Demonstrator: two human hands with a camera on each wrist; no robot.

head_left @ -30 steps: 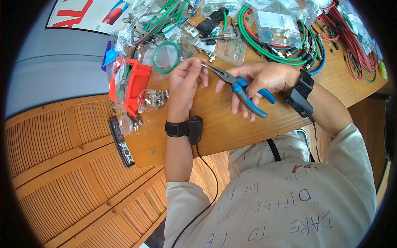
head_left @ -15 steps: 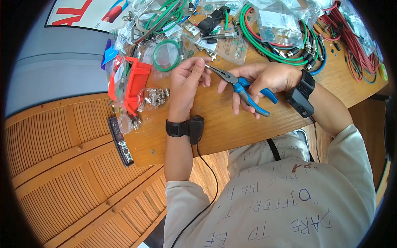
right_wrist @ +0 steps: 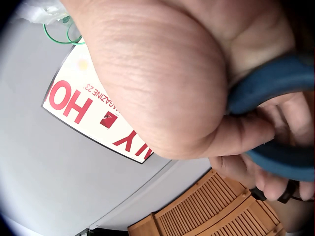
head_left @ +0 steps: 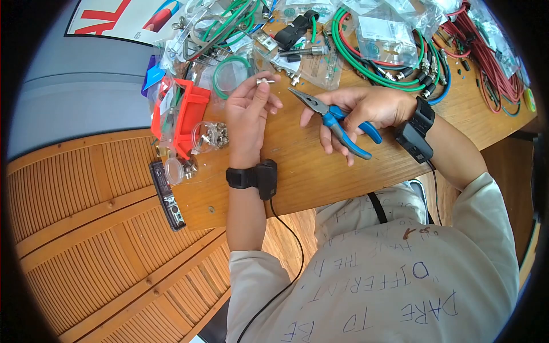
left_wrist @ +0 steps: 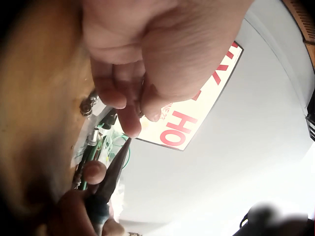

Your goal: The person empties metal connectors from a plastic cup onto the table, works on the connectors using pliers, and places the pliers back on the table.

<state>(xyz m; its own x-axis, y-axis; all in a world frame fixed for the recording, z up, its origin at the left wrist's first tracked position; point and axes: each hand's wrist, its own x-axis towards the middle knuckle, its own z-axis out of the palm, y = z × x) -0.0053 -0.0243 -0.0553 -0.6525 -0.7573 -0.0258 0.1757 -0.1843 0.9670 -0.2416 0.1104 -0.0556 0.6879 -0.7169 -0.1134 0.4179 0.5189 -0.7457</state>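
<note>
Between thumb and forefinger, my left hand pinches a small silvery metal connector piece, its thin end pointing right. In the left wrist view the thumb and fingers hide most of it. My right hand holds needle-nose pliers with blue handles, the thumb over one handle and the fingers around the other. The pliers' tips point up and left, a short way right of the metal piece. A curved blue handle lies across the palm in the right wrist view.
A tipped clear jar of metal connectors lies left, beside a red bin. Green cable coils, plastic bags and red cables crowd the far side of the wooden table. A multi-tool-like device sits at the left edge.
My left hand has drawn left, away from the pliers' tips, which were at its fingertips before. The metal piece now shows between thumb and forefinger. The right hand has barely moved.
</note>
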